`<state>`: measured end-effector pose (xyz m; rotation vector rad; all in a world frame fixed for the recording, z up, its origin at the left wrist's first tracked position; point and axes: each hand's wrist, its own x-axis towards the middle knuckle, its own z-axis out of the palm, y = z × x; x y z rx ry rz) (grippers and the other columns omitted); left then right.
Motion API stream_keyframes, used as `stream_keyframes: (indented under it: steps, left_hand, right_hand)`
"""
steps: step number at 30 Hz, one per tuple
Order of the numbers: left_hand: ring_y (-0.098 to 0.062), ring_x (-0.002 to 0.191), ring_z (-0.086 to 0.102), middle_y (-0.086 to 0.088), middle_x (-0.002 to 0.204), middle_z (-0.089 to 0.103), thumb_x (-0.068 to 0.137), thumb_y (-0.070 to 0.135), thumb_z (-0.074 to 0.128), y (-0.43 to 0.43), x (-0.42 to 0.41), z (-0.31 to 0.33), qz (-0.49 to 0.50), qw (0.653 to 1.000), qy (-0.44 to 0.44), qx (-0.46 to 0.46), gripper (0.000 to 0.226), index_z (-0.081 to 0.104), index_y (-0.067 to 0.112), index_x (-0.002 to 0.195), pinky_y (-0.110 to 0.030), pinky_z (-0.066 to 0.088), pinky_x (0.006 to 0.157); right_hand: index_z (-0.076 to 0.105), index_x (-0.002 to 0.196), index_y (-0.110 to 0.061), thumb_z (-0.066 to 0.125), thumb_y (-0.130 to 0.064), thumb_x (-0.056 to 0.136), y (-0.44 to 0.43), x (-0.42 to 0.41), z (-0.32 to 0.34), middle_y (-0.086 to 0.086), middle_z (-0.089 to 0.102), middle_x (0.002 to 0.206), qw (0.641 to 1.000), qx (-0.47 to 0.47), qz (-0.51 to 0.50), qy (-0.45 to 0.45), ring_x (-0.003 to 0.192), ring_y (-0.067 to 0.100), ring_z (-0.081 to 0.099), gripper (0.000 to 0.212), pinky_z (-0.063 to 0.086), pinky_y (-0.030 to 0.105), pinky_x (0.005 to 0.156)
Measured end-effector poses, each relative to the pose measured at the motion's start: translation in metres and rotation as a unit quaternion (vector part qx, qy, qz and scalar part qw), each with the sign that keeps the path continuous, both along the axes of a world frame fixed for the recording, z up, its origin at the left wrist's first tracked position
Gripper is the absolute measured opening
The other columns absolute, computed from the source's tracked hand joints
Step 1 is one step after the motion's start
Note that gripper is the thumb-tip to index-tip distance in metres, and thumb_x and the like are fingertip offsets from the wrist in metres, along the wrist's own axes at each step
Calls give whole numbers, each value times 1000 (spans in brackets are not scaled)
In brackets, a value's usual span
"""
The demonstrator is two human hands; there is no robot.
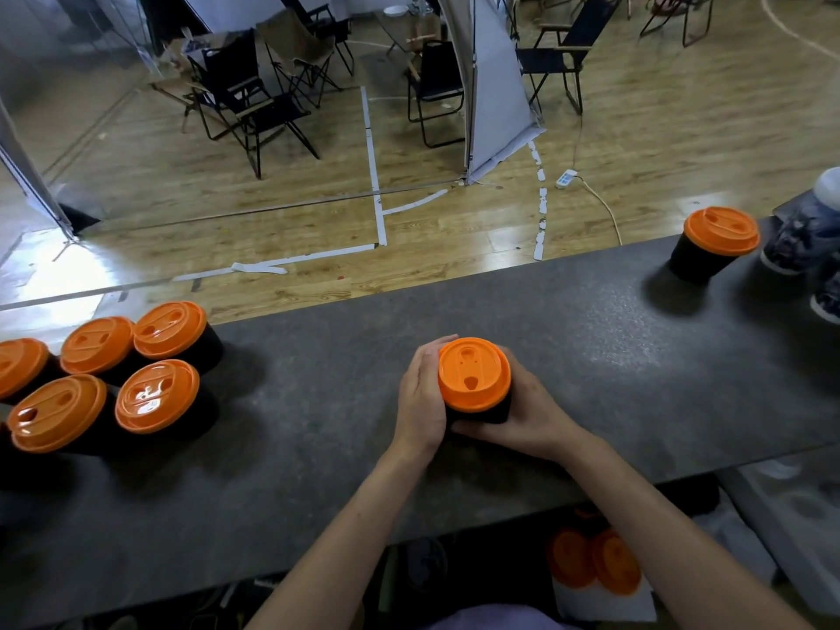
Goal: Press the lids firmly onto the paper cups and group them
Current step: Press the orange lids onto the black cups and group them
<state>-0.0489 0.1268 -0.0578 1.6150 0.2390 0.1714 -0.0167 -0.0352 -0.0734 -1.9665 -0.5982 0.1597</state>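
Mid tabletop (318, 447), roughly halfway between near and far edges: black paper cup (477, 415), upright, orange lid (474, 374) on top. Left hand (420, 397) and right hand (529, 420) both wrap the cup wall, fingers curled round it from either side. No finger lies on the lid's top. Lid looks level; cannot tell whether its rim is snapped down all round.

Left end, toward the far edge: five lidded cups (157, 395), packed close. Right end, by the far edge: lone lidded cup (720, 234), well apart from that cluster.

Risks, as judged:
- Side squeeze could buckle the paper wall and pop the lid loose.
- An uneven press would leave one side unseated.
- Sliding this cup left too briskly could knock the cluster.
- Lone cup sits near the far edge; a careless reach may tip it off.
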Motion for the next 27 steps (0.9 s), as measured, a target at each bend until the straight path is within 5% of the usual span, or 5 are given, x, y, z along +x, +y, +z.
stream_keyframes:
  steps: [6,10,16,20,27]
  left_hand:
    - [4,113,60,5,128,65,100,45,32,2,6,4,-26,1000,-8,12,54,69,12,121,-8,43,91]
    - [-9,115,65,1,121,71,101,47,32,-2,2,-4,-16,1000,-2,-5,52,69,16,122,-22,49,99]
    - [-3,115,63,5,124,69,101,43,33,-5,4,4,-13,1000,-18,5,48,69,17,121,-13,46,95]
    - [-8,112,65,2,116,71,104,42,29,-5,-1,-3,-7,1000,-24,18,48,68,19,119,-23,49,99]
    - [-9,121,62,1,129,66,99,51,31,3,4,16,-14,999,-1,-43,53,60,20,132,-37,47,109]
  right_hand:
    - [45,140,-28,93,-46,64,0,-2,2,-25,56,130,1000,-6,-8,-10,126,6,57,91,49,41,106]
    - [40,141,-34,91,-42,65,-1,-1,3,-31,52,131,1000,-2,5,-7,127,3,55,91,48,36,107]
    - [50,139,-27,96,-43,63,0,0,1,-26,58,129,999,29,-13,8,124,5,59,91,48,29,104]
    - [47,134,-35,97,-18,65,-4,4,1,-29,61,124,999,27,-16,35,120,-1,60,87,46,19,101]
    - [59,129,-30,92,-28,73,0,1,23,-15,70,121,987,71,-43,136,112,0,66,65,50,14,92]
